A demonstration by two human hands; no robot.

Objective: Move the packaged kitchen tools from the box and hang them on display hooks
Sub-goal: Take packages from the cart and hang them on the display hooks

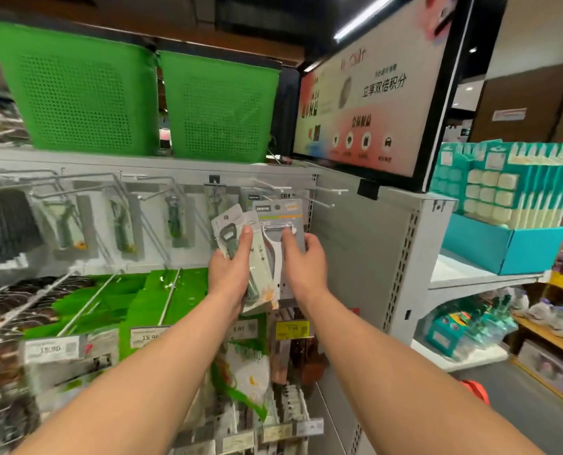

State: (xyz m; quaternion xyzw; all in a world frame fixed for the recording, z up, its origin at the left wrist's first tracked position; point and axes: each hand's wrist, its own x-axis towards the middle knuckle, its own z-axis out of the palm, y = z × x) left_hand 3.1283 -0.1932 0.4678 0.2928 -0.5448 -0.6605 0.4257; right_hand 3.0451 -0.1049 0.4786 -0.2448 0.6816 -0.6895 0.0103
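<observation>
both my bare arms reach up and forward to the pegboard display, forearms nearly straight, wrists side by side at chest of the rack. my left hand (232,269) is palm-in with the thumb pointing up; my right hand (301,261) sits just beside it, knuckles toward me.

around them: two green baskets (135,100) stand on the top shelf, and an advertising screen (368,103) leans out at the upper right. along the grey pegboard (355,244) a row of hanging tool packs (122,224) dangles from wire hooks (326,191); the bare hooks near the right edge stick out just above my hands. below hang green bags (162,300) with price tags (291,330) in front. to the right, a teal display box (503,247) sits on a side shelf. the packs already on the pegs crowd close behind what i carry.

my left fingers (247,238) are clamped on a bottle opener pack (231,238), with at least one more pale pack stacked under it, tilted slightly left. my right fingers (288,241) are closed on a peeler pack (278,231), a white y-shaped peeler on a grey card, held upright against the pegboard with its top just below the hooks. the two packs overlap at their edges.
</observation>
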